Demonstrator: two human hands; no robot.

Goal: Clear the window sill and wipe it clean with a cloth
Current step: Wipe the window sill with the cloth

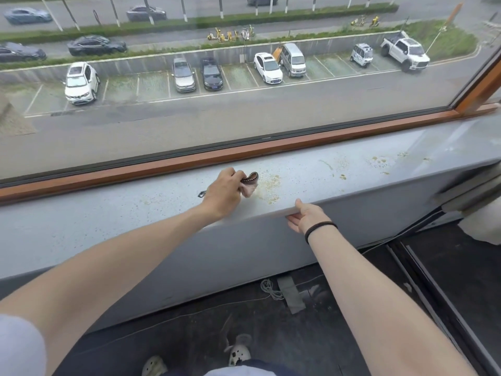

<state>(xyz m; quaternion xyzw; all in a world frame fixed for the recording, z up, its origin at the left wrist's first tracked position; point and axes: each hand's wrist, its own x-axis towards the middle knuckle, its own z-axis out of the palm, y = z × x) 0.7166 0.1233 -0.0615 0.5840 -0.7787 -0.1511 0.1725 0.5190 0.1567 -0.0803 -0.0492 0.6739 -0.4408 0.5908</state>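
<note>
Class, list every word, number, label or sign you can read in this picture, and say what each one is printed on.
No text in this view is readable.
Licence plates on the parked cars: too small and blurred to read.
The roadside sign: blurred, unreadable.
The cloth, window sill and shoes show no lettering.

Head-worn view, forward and down onto window sill [135,221], close.
</note>
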